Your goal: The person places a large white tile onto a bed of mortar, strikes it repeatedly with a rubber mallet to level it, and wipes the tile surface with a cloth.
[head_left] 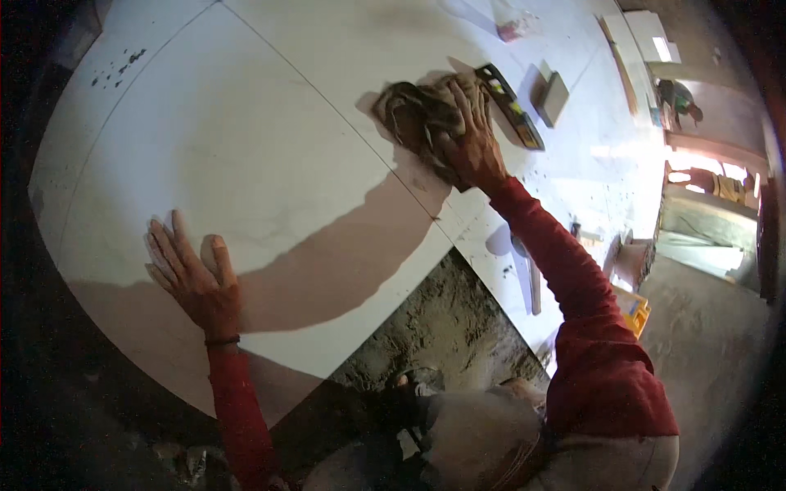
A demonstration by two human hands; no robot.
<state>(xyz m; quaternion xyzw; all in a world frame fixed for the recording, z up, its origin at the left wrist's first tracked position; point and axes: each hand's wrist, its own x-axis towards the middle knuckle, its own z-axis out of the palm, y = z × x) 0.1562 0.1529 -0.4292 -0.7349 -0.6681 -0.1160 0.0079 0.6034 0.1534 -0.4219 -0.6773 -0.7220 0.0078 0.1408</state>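
Note:
Large white tiles (270, 164) with thin dark joints lie under both my hands. My left hand (196, 282) rests flat on a tile, fingers spread, holding nothing. Farther off to the right, my right hand (475, 151) presses a crumpled brown cloth (409, 110) against the tiles near a joint. Its fingers stretch over the cloth; part of the grip is hidden beneath the palm. Just right of those fingers lies a black and yellow spirit level (512, 106).
A pale block (553, 100) lies beyond the level. Grey wet mortar (446, 323) fills an untiled gap near my legs. On the right are a long-handled tool (535, 286), a bucket-like container (632, 262) and a yellow object (637, 314). Two people (679, 100) appear in the background.

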